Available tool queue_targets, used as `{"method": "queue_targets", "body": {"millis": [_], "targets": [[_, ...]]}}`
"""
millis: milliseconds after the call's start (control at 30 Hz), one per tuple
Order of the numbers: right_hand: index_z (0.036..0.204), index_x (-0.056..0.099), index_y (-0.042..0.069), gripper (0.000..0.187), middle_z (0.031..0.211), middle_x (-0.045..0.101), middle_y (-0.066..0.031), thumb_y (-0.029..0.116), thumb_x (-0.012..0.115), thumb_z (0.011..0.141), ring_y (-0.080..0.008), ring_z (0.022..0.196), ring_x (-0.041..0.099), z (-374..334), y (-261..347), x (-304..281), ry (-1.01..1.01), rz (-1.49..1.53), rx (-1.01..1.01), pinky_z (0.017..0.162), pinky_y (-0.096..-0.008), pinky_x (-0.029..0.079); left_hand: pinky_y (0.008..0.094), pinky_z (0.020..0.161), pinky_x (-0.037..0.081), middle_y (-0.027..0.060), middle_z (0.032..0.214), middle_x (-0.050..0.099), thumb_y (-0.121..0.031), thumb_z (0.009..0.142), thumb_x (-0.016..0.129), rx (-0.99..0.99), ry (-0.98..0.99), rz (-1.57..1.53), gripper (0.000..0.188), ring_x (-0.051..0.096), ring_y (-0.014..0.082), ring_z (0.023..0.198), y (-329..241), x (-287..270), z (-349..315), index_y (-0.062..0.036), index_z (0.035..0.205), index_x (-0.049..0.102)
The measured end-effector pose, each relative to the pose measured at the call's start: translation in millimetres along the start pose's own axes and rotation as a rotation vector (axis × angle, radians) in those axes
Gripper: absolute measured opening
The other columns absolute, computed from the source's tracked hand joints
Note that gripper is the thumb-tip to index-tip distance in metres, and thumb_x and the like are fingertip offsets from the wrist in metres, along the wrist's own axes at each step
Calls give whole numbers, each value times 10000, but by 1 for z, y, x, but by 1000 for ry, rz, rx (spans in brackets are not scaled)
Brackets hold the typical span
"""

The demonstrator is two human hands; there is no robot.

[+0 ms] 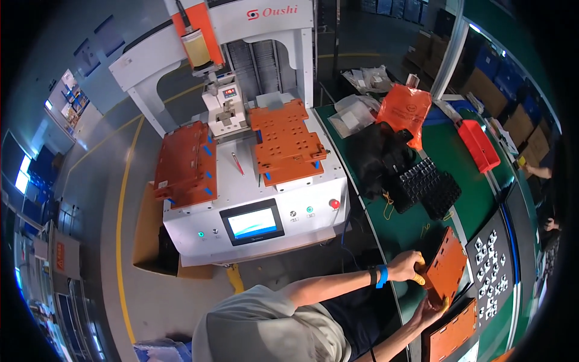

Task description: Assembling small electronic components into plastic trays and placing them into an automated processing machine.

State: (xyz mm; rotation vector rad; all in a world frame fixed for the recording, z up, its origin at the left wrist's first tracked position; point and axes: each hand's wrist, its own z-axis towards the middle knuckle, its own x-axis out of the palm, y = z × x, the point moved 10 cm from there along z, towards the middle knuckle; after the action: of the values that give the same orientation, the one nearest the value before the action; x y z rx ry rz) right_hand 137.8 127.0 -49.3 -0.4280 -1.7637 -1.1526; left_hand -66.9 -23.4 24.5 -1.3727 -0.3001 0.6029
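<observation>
An orange-brown fixture plate with slots along its edges (447,265) is tilted up between my two hands over the green bench. My left hand (405,266), with a blue band at the wrist, grips its near left edge. Lower down, my right hand (431,312) holds the bottom corner. Yellow covers show on some fingertips of both hands. Close to my right hand lies a second orange-brown plate (452,333). Beyond the held plate, several small silver-and-black parts (491,265) are spread over a dark mat.
A white benchtop machine (199,226) with a touchscreen (252,223) carries two orange-brown fixtures (188,160). On the green bench (377,220) are black trays (425,187), a black bag (377,151), an orange bag (405,111) and a red bin (478,146). Another person's hand (537,171) shows at far right.
</observation>
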Motion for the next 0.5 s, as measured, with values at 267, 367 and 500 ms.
{"method": "queue_targets", "body": {"millis": [267, 367, 500], "targets": [[1390, 504, -34, 532, 1386, 572, -169, 273, 592, 965, -285, 1256, 566, -63, 8, 39, 164, -259, -97, 1087, -458, 444, 410, 791, 491, 157, 998, 568, -366, 629, 926, 181, -109, 110, 624, 594, 348, 933, -61, -46, -78, 64, 964, 623], [1385, 502, -49, 607, 1387, 555, -184, 299, 644, 909, -301, 1302, 533, -85, 5, 79, 222, -273, -113, 1104, -463, 438, 398, 803, 496, 131, 993, 547, -337, 619, 930, 221, -179, 112, 596, 590, 322, 926, -112, -92, -117, 37, 974, 630], [1469, 431, 35, 715, 1444, 513, -145, 335, 654, 860, -304, 1326, 512, -101, -64, 189, 299, -203, 77, 1097, -509, 428, 379, 790, 502, 94, 961, 627, -294, 634, 945, 364, -475, 136, 478, 607, 279, 897, -168, -179, -170, -43, 960, 702]]}}
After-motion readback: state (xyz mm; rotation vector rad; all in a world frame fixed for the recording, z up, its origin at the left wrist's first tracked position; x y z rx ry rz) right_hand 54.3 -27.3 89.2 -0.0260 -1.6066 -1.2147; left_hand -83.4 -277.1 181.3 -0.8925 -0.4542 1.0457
